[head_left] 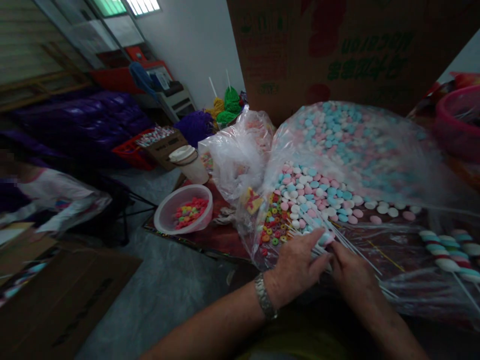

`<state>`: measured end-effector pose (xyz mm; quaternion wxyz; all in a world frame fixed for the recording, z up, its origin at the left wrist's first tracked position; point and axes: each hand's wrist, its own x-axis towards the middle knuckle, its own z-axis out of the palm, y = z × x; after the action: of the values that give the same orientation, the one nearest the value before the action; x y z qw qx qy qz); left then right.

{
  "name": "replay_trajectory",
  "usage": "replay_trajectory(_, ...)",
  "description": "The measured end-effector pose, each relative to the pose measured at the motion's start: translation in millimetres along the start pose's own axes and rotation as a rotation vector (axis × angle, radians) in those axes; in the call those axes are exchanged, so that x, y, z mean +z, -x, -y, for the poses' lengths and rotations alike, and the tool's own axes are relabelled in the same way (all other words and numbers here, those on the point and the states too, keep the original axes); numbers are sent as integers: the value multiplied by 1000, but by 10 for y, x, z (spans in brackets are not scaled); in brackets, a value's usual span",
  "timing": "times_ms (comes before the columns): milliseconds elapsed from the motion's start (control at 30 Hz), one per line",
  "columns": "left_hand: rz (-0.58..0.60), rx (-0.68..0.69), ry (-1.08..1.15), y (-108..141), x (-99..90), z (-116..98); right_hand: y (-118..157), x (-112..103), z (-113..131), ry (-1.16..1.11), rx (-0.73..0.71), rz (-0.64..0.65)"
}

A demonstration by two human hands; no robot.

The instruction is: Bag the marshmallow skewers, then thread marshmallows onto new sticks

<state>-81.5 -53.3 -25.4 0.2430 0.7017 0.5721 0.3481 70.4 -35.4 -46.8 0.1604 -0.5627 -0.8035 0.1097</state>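
My left hand [296, 267], with a metal-banded watch [265, 296] at the wrist, is curled around a few pastel marshmallows [325, 238]. From the other side, the closed fingers of my right hand [352, 272] meet the same marshmallows; whether a stick runs through them is hidden. Thin white sticks [354, 247] lie under and beside both hands. Just beyond is a spread of loose pink, white and blue marshmallows [311, 192], spilling from a large clear bag [360, 135]. Small coloured candy rings [275, 225] lie left of them. Striped marshmallow skewers [446, 252] rest at the right.
A bowl [162, 220] holding red and coloured pieces stands at the table's left edge, near a lidded white bucket [195, 170]. A big cardboard box [285, 55] rises behind the bags. A pink tub [457, 107] is far right. Another person [60, 195] sits left by an open carton [93, 290].
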Motion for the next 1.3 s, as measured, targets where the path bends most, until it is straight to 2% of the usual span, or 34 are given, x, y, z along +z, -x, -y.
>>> replay_trajectory(67,-90,-70,-194,32,-241,160,-11,30,-44,-28,28,8)
replay_trajectory(100,-64,-112,-296,47,-345,254,-6,37,-50,-27,41,39)
replay_trajectory(200,176,-194,-567,94,-515,515,41,38,22,-72,14,145)
replay_trajectory(267,231,-212,-613,120,-523,626,81,32,115,-107,-26,175)
replay_trajectory(367,155,-199,-508,125,-494,677,128,22,230,-77,-55,201)
replay_trajectory(433,138,-197,-495,106,-481,656,142,14,268,-35,-52,219)
replay_trajectory(600,220,-150,-671,58,-420,565,145,8,274,20,-30,186)
replay_trajectory(700,207,-153,-664,87,-376,563,168,30,230,1,-54,192)
replay_trajectory(800,147,-164,-590,150,-354,591,205,56,196,-23,-76,211)
replay_trajectory(867,68,-200,-450,182,-347,601,226,60,210,-35,-69,215)
replay_trajectory(1000,-123,-466,103,181,-319,559,224,40,326,-40,-87,227)
replay_trajectory(1100,-144,-595,413,165,-284,505,200,22,406,-8,-75,268)
replay_trajectory(1167,-141,-586,473,160,-266,486,194,8,429,5,-69,280)
replay_trajectory(1300,-139,-555,459,164,-247,475,206,-27,451,22,-81,284)
